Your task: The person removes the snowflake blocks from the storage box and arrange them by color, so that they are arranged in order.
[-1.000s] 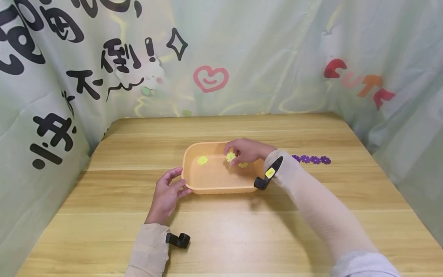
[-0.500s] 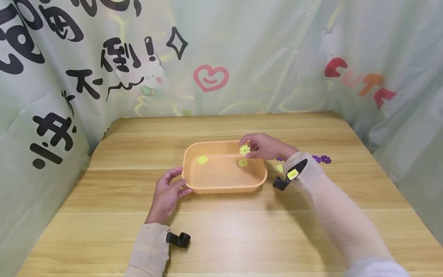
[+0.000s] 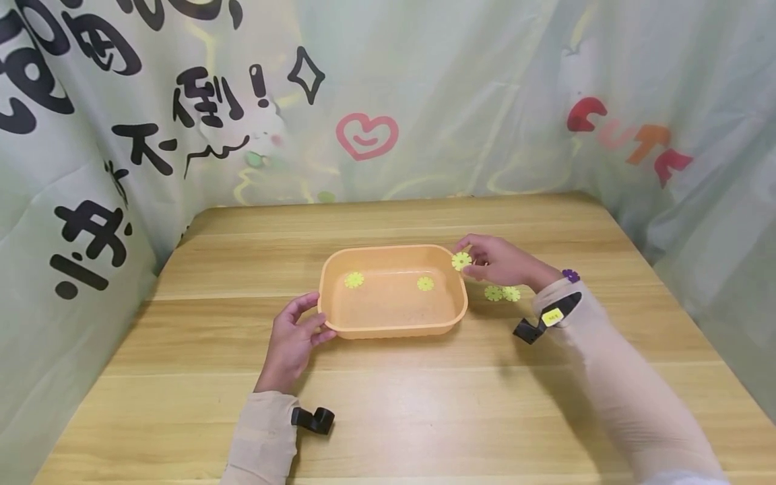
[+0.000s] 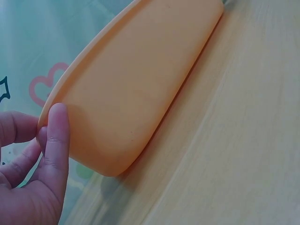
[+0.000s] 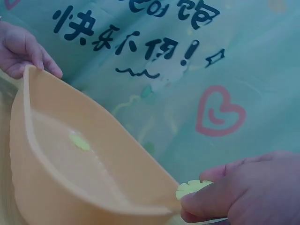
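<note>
An orange plastic tray (image 3: 388,331) stands on the wooden table, two yellow flower-shaped pieces lying inside: one piece (image 3: 354,279) to the left, another piece (image 3: 426,283) to the right. My left hand (image 3: 294,340) holds the tray's left end, thumb and fingers on its rim, as the left wrist view shows. Just past the tray's right rim, my right hand (image 3: 500,259) pinches a yellow flower piece (image 3: 461,261) between thumb and fingers. Below that hand, two more yellow flower pieces (image 3: 502,293) lie side by side on the table.
A purple flower piece (image 3: 570,275) shows behind the right forearm, which hides the area around it. The wooden table (image 3: 388,417) reaches back to a printed curtain (image 3: 455,101) that hangs along the back and both sides.
My right hand has lifted a yellow flower piece from over the tray and carried it right, past the rim. The forearm now covers most of the purple row. My left hand stays put.
</note>
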Demonstrator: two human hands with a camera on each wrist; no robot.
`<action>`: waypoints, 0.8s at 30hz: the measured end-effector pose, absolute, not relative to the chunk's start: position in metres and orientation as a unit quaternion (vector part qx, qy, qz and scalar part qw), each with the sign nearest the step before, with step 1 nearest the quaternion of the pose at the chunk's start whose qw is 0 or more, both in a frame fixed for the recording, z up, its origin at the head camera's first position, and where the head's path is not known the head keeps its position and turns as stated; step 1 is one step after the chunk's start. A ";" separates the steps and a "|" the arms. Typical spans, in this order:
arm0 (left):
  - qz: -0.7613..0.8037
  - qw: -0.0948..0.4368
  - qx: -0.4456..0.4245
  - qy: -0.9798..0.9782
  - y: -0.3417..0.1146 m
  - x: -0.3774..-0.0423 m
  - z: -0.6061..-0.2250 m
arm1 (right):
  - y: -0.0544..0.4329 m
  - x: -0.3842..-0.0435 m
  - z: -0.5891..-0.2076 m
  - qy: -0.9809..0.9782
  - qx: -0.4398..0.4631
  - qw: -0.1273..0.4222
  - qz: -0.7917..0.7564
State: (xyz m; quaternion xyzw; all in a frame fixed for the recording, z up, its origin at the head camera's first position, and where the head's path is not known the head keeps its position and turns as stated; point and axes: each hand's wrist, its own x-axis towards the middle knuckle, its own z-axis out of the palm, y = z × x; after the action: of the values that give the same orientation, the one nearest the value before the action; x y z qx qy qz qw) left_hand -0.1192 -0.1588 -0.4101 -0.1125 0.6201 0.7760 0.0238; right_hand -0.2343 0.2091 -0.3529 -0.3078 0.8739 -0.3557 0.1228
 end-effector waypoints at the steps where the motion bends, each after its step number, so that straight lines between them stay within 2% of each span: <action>1: 0.776 0.024 -0.112 0.620 -0.159 -0.119 -0.410 | 0.213 -0.234 -0.354 0.874 -0.306 0.122 -0.357; 24: 0.780 0.020 -0.116 0.615 -0.158 -0.119 -0.410 | 0.279 -0.219 -0.387 0.894 -0.220 0.140 -0.363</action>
State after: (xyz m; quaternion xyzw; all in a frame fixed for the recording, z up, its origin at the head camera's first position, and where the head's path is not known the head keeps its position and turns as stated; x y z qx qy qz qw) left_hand -0.1194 -0.1575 -0.4101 -0.1157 0.6146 0.7800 0.0199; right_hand -0.2186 0.2794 -0.3874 -0.2203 0.8944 -0.3632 0.1399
